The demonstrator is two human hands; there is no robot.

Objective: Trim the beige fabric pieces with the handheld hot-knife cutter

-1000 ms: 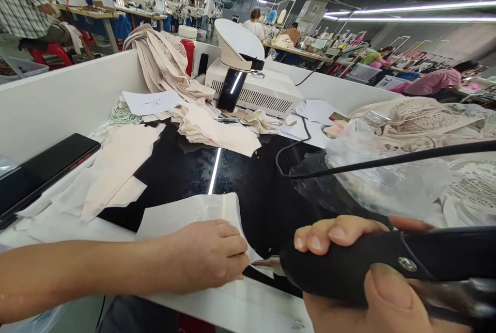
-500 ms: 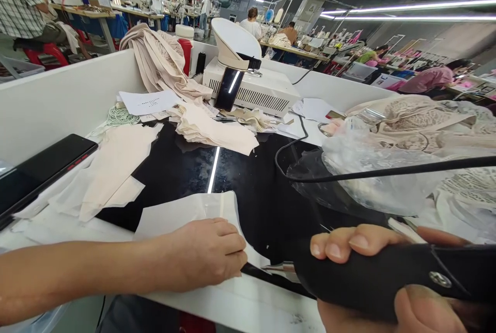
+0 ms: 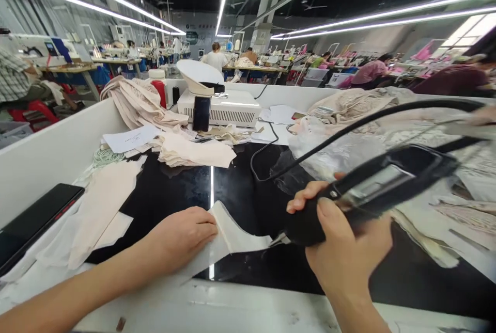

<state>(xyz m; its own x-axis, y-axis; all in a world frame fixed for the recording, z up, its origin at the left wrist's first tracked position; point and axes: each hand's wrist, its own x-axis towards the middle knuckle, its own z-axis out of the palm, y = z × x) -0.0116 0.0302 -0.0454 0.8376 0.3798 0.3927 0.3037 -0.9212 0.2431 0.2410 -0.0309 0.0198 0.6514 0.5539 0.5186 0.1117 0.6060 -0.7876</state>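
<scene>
My left hand lies palm down on a white fabric piece, fingers bent and pressing it onto the black glass worktop. My right hand is wrapped round the handle of a black corded cutting tool. The tool's metal tip touches the right edge of the white fabric piece. A black cord runs from the tool up and to the right.
A black phone lies at the left edge. Beige fabric pieces and a pile lie behind, with a white machine at the back. Clear plastic and lace fabric cover the right. Other workers sit at far tables.
The camera has tilted up and back. My right hand has swung the tool so its body points up to the right, tip on the fabric's edge. The left hand still presses the fabric.
</scene>
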